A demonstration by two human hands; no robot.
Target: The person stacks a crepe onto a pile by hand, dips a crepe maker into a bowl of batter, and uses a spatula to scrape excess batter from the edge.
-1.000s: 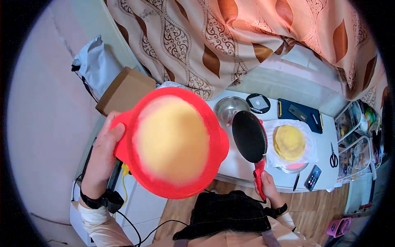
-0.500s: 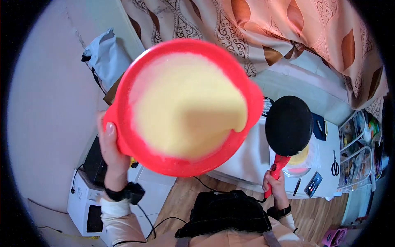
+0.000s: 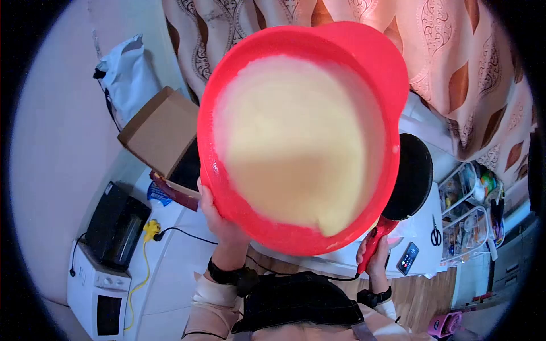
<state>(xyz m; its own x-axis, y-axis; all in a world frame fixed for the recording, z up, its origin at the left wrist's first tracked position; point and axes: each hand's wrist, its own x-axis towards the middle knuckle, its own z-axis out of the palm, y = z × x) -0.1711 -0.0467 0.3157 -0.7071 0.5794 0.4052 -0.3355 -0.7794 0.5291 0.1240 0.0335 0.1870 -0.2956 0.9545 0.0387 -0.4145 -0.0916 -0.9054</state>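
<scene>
A large red bowl of pale yellow batter fills the middle of the view, raised close to the camera and tilted. My left hand grips the bowl's lower left rim from below. My right hand holds the red handle of a black round crepe pan, which is lifted upright just right of the bowl, partly hidden behind it. The white table under them is mostly covered by the bowl.
A cardboard box and a white bag sit at the left by the patterned curtain. A black appliance and a white microwave stand lower left. Scissors, a phone and wire baskets are at the right.
The red bowl has swung right and up toward the camera, and tilted further. My left hand moved under it. The black pan stays raised at the right, now partly behind the bowl.
</scene>
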